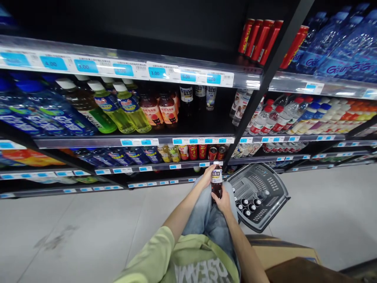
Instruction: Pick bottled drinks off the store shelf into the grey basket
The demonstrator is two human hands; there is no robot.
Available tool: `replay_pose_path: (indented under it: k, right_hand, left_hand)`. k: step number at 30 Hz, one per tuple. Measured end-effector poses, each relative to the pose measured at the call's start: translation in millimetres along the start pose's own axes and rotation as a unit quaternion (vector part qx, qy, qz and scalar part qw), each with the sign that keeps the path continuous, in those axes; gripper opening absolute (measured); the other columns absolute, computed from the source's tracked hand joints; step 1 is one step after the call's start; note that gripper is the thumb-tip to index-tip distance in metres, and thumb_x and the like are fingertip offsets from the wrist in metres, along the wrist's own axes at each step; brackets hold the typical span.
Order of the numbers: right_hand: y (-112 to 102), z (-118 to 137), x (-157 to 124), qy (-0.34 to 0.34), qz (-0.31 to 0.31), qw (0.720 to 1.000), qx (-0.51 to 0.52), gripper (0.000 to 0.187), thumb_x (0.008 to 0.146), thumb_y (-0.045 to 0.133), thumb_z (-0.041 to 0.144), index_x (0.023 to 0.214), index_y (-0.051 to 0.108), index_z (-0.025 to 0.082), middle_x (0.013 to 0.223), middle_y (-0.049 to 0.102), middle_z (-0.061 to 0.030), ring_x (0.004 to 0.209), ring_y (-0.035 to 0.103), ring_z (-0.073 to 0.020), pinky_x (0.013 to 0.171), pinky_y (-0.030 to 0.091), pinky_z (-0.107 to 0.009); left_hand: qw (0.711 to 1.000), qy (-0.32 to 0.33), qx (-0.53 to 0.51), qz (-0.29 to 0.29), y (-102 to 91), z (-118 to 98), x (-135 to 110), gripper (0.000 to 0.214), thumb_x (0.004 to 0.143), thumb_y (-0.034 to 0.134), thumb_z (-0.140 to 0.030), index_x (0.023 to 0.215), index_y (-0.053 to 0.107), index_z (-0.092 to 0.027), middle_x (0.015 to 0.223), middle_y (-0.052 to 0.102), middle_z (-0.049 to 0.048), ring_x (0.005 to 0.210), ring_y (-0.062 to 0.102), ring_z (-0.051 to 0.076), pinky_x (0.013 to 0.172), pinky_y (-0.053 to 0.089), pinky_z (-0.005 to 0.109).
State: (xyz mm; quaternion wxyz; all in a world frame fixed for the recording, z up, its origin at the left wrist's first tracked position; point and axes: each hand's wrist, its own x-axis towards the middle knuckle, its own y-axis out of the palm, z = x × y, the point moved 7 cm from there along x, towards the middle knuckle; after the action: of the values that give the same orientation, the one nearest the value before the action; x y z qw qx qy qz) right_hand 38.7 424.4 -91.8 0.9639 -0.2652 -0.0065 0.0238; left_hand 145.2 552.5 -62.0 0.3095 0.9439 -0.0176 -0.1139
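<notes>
A dark tea bottle (217,181) with a white cap and a pale label stands upright above my lap, held between both hands. My left hand (207,176) is closed round its upper left side, near the label. Lower down on the right, my right hand (224,200) grips the bottle by its base. Beside my right knee is a grey shopping basket (275,196), with several dark bottles with white caps (249,206) in its near left part. On the shelf ahead, similar dark bottles (186,98) stand at the back of their row.
Shelves (203,131) of drinks run across the front, with price strips along their edges. Yellow-green bottles (131,106) and orange-labelled bottles (167,110) fill the left of the middle shelf. A cardboard box (285,255) sits on the floor at lower right, behind the basket.
</notes>
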Motion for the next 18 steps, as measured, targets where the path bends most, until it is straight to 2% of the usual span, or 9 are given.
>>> replay_pose_path:
  k: [5,9,14,18]
  right_hand:
    - [15,1,3,0.029,0.037,0.992,-0.119,0.054,0.092,0.067,0.055,0.131,0.064,0.017,0.098,0.081,-0.0126,0.092,0.078,-0.0331,0.079,0.057,-0.038]
    - [27,12,4,0.037,0.085,0.976,-0.200,0.051,0.097,0.066,0.058,0.127,0.066,0.017,0.099,0.081,-0.0146,0.093,0.079,-0.0335,0.083,0.055,-0.038]
    - [32,24,3,0.034,0.132,0.973,-0.188,0.049,0.097,0.068,0.057,0.129,0.066,0.020,0.102,0.082,-0.0120,0.095,0.079,-0.0325,0.083,0.055,-0.037]
    - [29,27,1,0.034,0.133,0.975,-0.175,0.049,0.097,0.068,0.054,0.133,0.066,0.020,0.105,0.081,-0.0121,0.098,0.079,-0.0327,0.084,0.055,-0.037]
  left_hand:
    - [1.000,0.009,0.024,-0.016,-17.7,-7,5,0.050,0.074,0.089,-0.060,0.091,0.079,-0.015,0.095,0.081,0.0104,0.086,0.073,0.023,0.082,0.056,0.033]
    - [0.998,-0.007,0.066,-0.005,-36.9,-15,7,0.048,0.071,0.093,-0.058,0.088,0.079,-0.015,0.095,0.081,0.0110,0.085,0.073,0.023,0.082,0.055,0.032]
    - [0.994,-0.035,0.101,-0.026,-64.5,-25,3,0.041,0.074,0.093,-0.051,0.091,0.079,-0.017,0.097,0.080,0.0096,0.092,0.074,0.024,0.094,0.054,0.035]
    - [0.991,-0.034,0.129,-0.024,-71.2,-28,1,0.035,0.079,0.090,-0.050,0.092,0.080,-0.019,0.101,0.080,0.0094,0.095,0.073,0.024,0.096,0.054,0.035]
